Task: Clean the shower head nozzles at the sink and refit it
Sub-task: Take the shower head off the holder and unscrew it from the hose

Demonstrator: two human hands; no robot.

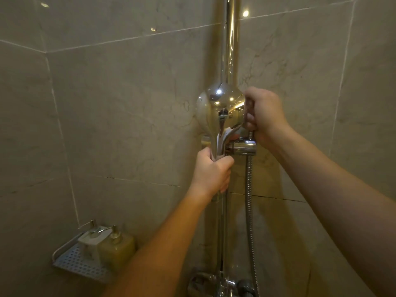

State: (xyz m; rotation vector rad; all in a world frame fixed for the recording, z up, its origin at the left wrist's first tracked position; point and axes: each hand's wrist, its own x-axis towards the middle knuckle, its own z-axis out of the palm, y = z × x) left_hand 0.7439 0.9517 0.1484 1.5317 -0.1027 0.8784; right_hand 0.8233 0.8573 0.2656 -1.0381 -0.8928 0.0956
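A chrome hand shower head (216, 108) stands upright against the vertical chrome riser pipe (230, 39), its round back facing me. My left hand (211, 171) is wrapped around the shower head's handle just below the head. My right hand (264, 116) grips the right edge of the round head, right above the chrome holder bracket (245, 147). A ribbed metal hose (249, 200) hangs down from the bracket's right side. The nozzle face is hidden from me.
Beige marble-look tiles (120, 108) cover the corner walls. A perforated white corner shelf (79, 261) at lower left carries two pump bottles (107, 245). The chrome mixer valve (220, 285) sits at the bottom below the riser.
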